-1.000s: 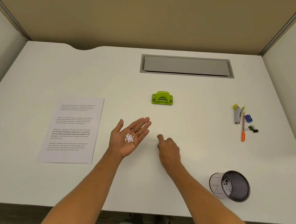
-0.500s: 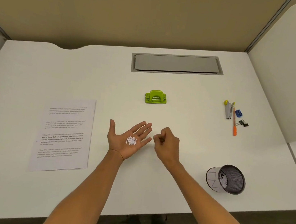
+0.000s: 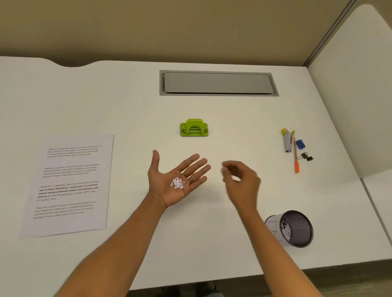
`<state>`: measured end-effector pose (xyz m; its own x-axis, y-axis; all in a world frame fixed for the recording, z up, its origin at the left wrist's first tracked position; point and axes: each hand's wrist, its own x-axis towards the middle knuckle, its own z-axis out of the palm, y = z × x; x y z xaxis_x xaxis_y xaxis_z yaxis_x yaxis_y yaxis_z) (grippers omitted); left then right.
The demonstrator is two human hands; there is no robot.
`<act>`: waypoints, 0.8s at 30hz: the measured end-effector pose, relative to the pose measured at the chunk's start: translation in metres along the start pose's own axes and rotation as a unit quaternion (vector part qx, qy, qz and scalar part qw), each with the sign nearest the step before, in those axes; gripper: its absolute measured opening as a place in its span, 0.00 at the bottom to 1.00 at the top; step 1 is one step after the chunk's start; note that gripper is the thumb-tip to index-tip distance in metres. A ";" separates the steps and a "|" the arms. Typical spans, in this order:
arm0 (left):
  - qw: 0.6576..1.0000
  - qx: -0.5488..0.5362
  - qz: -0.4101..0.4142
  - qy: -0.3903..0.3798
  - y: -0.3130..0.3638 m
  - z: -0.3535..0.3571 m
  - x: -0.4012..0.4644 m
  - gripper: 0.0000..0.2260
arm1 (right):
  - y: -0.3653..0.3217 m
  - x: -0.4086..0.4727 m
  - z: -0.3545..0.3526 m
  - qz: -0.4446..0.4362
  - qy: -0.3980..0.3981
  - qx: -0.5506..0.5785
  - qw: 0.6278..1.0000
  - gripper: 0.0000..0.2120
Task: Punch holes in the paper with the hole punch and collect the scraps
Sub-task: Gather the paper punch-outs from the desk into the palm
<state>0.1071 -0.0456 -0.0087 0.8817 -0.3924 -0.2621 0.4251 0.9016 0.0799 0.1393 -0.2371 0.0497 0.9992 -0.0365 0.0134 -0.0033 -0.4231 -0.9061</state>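
Observation:
My left hand [image 3: 160, 183] lies palm up over the white desk [image 3: 215, 238], fingers spread, with a small heap of white paper scraps [image 3: 177, 183] resting in the palm. My right hand [image 3: 242, 183] hovers just to its right, blurred, fingers curled toward the thumb; whether it pinches a scrap cannot be seen. The green hole punch [image 3: 194, 128] stands beyond both hands, untouched. The printed paper sheets [image 3: 70, 186] lie flat at the left.
A black mesh cup [image 3: 291, 229] lies tipped near the front right edge with white bits inside. A stapler [image 3: 287, 141], orange pen [image 3: 296, 160], blue sharpener [image 3: 300, 144] and binder clip [image 3: 307, 156] sit at the right. A grey cable hatch [image 3: 218, 84] is at the back.
My right hand has lifted off the desk and moved right, away from the left palm. The left hand stays palm up with the scraps.

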 end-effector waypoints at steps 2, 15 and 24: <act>1.000 -0.002 0.011 0.008 0.004 -0.006 -0.003 0.47 | 0.024 -0.001 -0.013 0.063 0.030 -0.032 0.997 0.07; 0.995 -0.006 0.078 0.058 0.008 -0.026 -0.026 0.47 | 0.081 -0.029 0.022 0.040 -0.096 -0.324 0.940 0.15; 0.994 -0.008 0.087 0.068 -0.008 -0.025 -0.032 0.47 | 0.062 -0.029 0.042 -0.087 -0.225 -0.403 0.883 0.12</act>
<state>0.0700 -0.0359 -0.0249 0.9056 -0.2030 -0.3725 0.2641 0.9569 0.1206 0.1117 -0.2244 -0.0244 0.9006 0.3800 -0.2111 0.3076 -0.9002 -0.3082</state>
